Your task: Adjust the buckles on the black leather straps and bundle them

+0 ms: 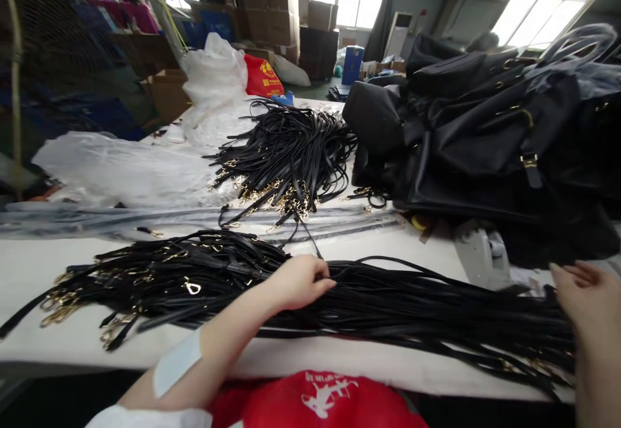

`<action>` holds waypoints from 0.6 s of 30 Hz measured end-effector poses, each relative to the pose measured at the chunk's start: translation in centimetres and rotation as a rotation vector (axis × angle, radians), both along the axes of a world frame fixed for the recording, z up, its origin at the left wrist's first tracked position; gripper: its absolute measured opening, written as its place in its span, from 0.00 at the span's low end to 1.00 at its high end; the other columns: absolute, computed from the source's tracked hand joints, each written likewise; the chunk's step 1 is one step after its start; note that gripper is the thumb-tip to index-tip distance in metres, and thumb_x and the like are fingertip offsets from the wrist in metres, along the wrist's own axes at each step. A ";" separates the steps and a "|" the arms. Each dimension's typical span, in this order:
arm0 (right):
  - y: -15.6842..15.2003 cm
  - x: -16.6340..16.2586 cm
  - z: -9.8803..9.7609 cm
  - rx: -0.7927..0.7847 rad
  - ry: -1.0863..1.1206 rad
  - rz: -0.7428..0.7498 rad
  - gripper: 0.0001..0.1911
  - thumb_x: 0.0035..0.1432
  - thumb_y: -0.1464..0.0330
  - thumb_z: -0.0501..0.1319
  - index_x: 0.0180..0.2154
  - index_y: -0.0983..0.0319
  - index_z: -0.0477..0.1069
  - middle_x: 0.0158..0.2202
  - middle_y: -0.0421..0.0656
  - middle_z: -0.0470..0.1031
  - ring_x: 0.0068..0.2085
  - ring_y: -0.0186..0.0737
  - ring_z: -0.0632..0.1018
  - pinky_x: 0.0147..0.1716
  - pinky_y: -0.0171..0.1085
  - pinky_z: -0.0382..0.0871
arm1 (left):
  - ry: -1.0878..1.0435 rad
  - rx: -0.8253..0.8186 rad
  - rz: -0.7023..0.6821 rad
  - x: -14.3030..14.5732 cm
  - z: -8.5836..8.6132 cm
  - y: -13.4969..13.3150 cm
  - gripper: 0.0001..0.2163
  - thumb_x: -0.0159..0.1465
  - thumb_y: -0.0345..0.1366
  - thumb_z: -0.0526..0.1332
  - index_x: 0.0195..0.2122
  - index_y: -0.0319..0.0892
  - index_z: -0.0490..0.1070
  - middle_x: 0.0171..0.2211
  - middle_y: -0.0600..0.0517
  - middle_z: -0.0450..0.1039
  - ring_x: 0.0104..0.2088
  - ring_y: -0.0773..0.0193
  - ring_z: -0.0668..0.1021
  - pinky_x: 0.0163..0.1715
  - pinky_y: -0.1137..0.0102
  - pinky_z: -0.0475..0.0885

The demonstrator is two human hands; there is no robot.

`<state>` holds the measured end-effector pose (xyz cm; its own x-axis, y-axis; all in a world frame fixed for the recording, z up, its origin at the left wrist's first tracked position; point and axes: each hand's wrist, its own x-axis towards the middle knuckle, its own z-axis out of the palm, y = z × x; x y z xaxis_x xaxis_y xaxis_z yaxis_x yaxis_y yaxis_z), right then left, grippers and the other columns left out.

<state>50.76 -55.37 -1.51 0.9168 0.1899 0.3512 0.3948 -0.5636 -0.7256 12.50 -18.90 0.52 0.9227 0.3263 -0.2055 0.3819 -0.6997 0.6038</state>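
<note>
A long bundle of black straps (412, 305) with gold clasps lies across the white table in front of me. My left hand (303, 280) is over the middle of this bundle, its fingers curled closed around a black strap. At the bundle's right end is my right hand (585, 289), its fingers bent inward; what lies between them is hidden. Gold snap hooks (192, 286) show among the strap ends on the left. Farther back, a second heap of black straps (295, 150) has its gold hooks toward me.
Black handbags (466, 137) are piled at the right. A tape dispenser (482, 253) stands before them. Clear plastic wrapping (130, 166) covers the table's left side, near a red bag (262, 76). Cardboard boxes (269, 8) are stacked behind.
</note>
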 end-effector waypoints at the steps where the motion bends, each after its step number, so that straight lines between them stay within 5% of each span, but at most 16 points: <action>1: 2.4 -2.0 -0.5 -0.060 -0.009 -0.034 0.26 0.57 0.47 0.61 0.44 0.60 0.73 0.39 0.59 0.80 0.47 0.69 0.80 0.44 0.59 0.72 | 0.005 -0.027 -0.007 1.2 -1.0 -1.5 0.09 0.62 0.41 0.63 0.30 0.42 0.77 0.28 0.51 0.78 0.29 0.62 0.75 0.29 0.71 0.62; 2: 4.9 -4.5 -1.2 -0.098 0.002 0.057 0.28 0.59 0.47 0.57 0.49 0.63 0.72 0.45 0.63 0.79 0.50 0.70 0.78 0.47 0.61 0.71 | 0.004 -0.062 -0.017 2.3 -1.9 -2.9 0.09 0.62 0.41 0.63 0.31 0.42 0.78 0.29 0.50 0.78 0.29 0.62 0.75 0.28 0.71 0.62; 6: 13.6 -16.1 -4.2 -0.125 0.098 0.595 0.23 0.62 0.50 0.55 0.50 0.56 0.75 0.48 0.47 0.81 0.50 0.51 0.80 0.52 0.46 0.73 | -0.033 -0.115 -0.039 4.9 -3.4 -6.4 0.11 0.64 0.44 0.61 0.37 0.44 0.79 0.34 0.52 0.80 0.33 0.62 0.77 0.31 0.72 0.65; 8: 15.9 -20.1 -5.0 -0.148 0.195 0.929 0.23 0.67 0.53 0.50 0.48 0.57 0.77 0.48 0.47 0.81 0.50 0.48 0.80 0.51 0.44 0.74 | -0.070 -0.152 -0.088 4.9 -3.2 -6.3 0.10 0.64 0.42 0.61 0.38 0.43 0.80 0.34 0.51 0.80 0.33 0.62 0.77 0.32 0.72 0.66; 10: 16.7 -21.4 -5.3 -0.214 0.263 1.105 0.23 0.69 0.55 0.48 0.42 0.58 0.79 0.42 0.45 0.83 0.44 0.46 0.81 0.45 0.40 0.76 | -0.076 -0.211 -0.123 3.8 -2.4 -5.1 0.09 0.63 0.40 0.62 0.37 0.42 0.80 0.31 0.51 0.79 0.30 0.64 0.76 0.30 0.73 0.66; 15: 15.7 -16.5 -5.3 -0.290 0.227 0.855 0.20 0.58 0.49 0.61 0.32 0.57 0.80 0.33 0.42 0.83 0.36 0.46 0.82 0.36 0.36 0.75 | 0.032 -0.538 0.008 -0.9 -0.4 -0.4 0.13 0.63 0.45 0.63 0.36 0.39 0.77 0.23 0.55 0.72 0.23 0.69 0.73 0.22 0.77 0.64; 18: 16.1 -16.2 -4.7 -0.269 0.180 0.773 0.21 0.58 0.48 0.60 0.34 0.56 0.80 0.34 0.42 0.83 0.35 0.47 0.82 0.36 0.37 0.75 | 0.035 -0.558 0.091 -1.4 -0.9 -0.2 0.13 0.61 0.45 0.65 0.35 0.39 0.77 0.23 0.55 0.71 0.22 0.70 0.72 0.20 0.77 0.63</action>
<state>34.55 -39.25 -6.19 0.5317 0.8444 0.0647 0.6320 -0.3448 -0.6941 11.06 -19.12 -0.37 0.8855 0.2376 -0.3993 0.4520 -0.2416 0.8587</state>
